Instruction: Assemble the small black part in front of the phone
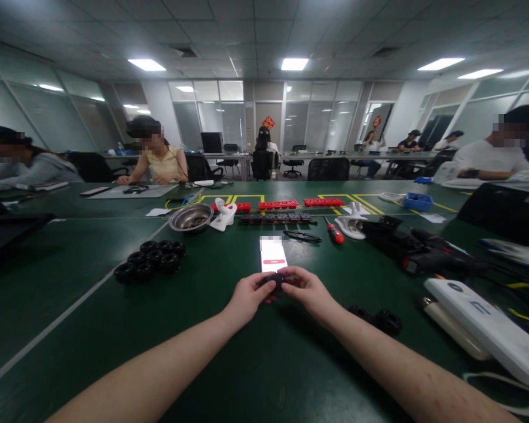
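Note:
Between my two hands is a small dark round part (pixel 277 280), partly hidden by the fingers; it resembles the black wheels on the table. My left hand (pixel 251 296) pinches it from the left, thumb on top. From the right, my right hand (pixel 306 291) grips the same part with thumb and fingertips. Just beyond the fingers lies a phone (pixel 273 258) with a lit white screen and a red bar. A cluster of several black wheels (pixel 152 258) sits to the left. Two more black wheels (pixel 388 321) lie right of my right forearm.
Farther back are a metal bowl (pixel 190 217) of small parts, a black segmented strip (pixel 277 218), red trays (pixel 277 204), a red screwdriver (pixel 335 233), dark glasses (pixel 302 236) and a blue bin (pixel 418 201). A white device (pixel 489 323) is at right. People sit around the table.

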`<state>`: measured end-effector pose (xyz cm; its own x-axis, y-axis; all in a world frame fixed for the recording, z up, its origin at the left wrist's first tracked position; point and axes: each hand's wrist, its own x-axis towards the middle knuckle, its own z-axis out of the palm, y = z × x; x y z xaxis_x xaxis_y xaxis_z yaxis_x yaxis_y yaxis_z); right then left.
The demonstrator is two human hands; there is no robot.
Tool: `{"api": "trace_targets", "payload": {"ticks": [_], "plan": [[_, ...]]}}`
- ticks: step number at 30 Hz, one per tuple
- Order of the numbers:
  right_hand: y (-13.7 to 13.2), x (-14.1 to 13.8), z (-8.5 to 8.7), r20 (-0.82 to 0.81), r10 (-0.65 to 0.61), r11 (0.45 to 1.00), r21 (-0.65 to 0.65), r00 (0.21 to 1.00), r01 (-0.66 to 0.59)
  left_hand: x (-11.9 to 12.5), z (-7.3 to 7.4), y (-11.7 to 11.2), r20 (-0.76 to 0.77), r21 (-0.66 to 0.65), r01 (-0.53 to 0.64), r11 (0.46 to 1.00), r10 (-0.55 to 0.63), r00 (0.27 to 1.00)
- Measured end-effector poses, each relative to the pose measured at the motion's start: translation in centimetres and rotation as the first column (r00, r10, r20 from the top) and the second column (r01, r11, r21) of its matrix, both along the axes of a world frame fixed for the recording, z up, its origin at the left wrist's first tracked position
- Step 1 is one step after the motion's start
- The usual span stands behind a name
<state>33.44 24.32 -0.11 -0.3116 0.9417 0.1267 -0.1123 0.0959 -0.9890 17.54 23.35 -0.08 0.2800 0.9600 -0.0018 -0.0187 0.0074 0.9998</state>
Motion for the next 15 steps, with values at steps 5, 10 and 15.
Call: {"api": "trace_targets", "payload": {"ticks": [5,10,15], "plan": [[-0.15,0.07,0.23,-0.034,0.003,0.999,0.044,0.999,-0.002,0.13,-0.05,0.21,-0.024,-0.015,-0.034,0.999,0.034,0.999],[-0.32,-0.02,0.07,-0.024,-0.082,0.988,-0.130,0.996,0.078,0.01,0.47,-0.48,-0.098,0.137,-0.041,0.990,0.055,0.994],[0.04,-0.01,-0.58,0.010,-0.002,0.988,-0.154,1.000,0.003,-0.12,0.34,-0.32,-0.113,0.194,-0.047,0.980,0.070,0.991]]}}
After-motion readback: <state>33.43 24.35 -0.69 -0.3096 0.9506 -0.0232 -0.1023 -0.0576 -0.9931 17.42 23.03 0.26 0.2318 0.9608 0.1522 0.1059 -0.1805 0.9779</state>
